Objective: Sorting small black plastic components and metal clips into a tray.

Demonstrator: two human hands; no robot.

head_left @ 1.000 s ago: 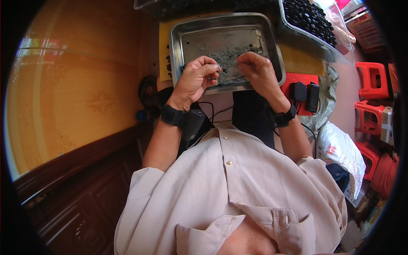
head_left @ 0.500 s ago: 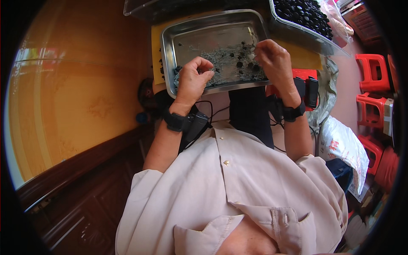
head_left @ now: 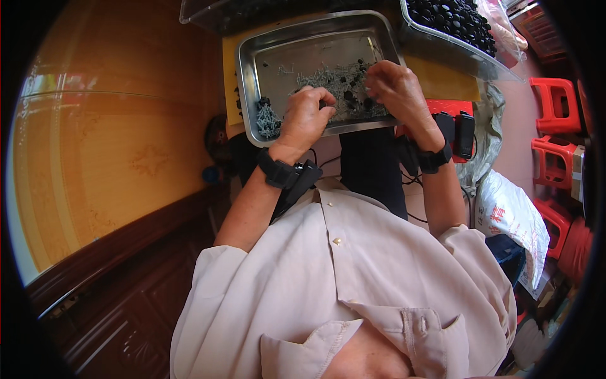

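Observation:
A shallow metal tray [head_left: 273, 71] stands before me, strewn with thin grey screws [head_left: 269, 121] and small black round pieces [head_left: 349, 96]. My left hand [head_left: 306, 117] is over the tray's near side, thumb and fingers curled together in a pinch. Something dark shows between its fingertips, too small to make out. Over the right part of the tray, my right hand [head_left: 396, 90] has its fingers bent and drawn together above the screws. Its fingertips are partly hidden, so what they hold does not show. Both wrists wear black straps with boxy devices.
A clear plastic bin [head_left: 442, 49] full of black discs [head_left: 449, 22] stands at the far right. Yellow board [head_left: 435, 74] lies under the tray. Red stools [head_left: 555, 104] and a white bag [head_left: 510, 218] are at right; a wooden panel [head_left: 126, 139] rises at left.
My left hand has moved right, toward the tray's middle, uncovering the screw heap in the near left corner. My right hand has shifted slightly left, over the screws.

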